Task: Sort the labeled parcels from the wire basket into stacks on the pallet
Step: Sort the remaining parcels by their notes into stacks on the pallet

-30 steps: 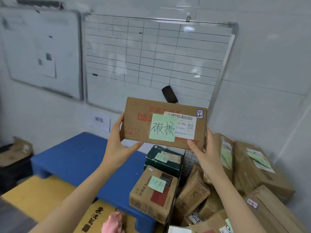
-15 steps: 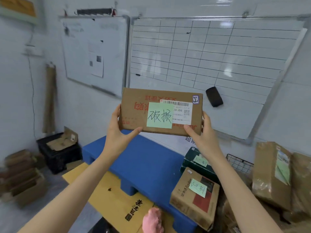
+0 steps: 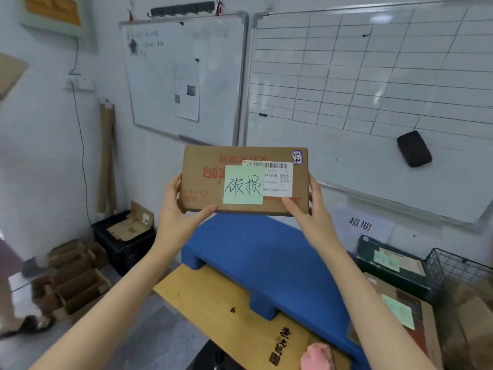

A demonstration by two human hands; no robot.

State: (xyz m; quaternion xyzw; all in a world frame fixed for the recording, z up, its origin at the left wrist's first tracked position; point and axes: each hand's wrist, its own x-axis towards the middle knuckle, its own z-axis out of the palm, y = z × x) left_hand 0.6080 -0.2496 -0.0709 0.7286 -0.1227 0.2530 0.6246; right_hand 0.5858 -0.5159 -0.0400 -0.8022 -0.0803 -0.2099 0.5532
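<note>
I hold a flat brown cardboard parcel (image 3: pixel 202 180) up in front of me, above the blue pallet (image 3: pixel 256 252). A green sticky note with handwriting and a white barcode label cover its face. My left hand (image 3: pixel 178 212) grips its left end, thumb under the lower edge. My right hand (image 3: pixel 306 209) grips its right end the same way. On the pallet's right side sit a dark green box (image 3: pixel 386 265) and a brown box (image 3: pixel 400 311), each with a green note. The wire basket (image 3: pixel 453 268) stands at the far right with brown parcels in it.
Two whiteboards hang on the wall behind; a black eraser (image 3: pixel 414 148) sticks to the right one. A black crate (image 3: pixel 122 241) with cardboard scraps and a pile of flattened boxes (image 3: pixel 69 279) sit at the left. A yellow board (image 3: pixel 234 311) lies on the floor under the pallet's near edge.
My view has swung to the left, so the basket slid to the right edge and the left wall came into sight. The parcel stays held up in both hands.
</note>
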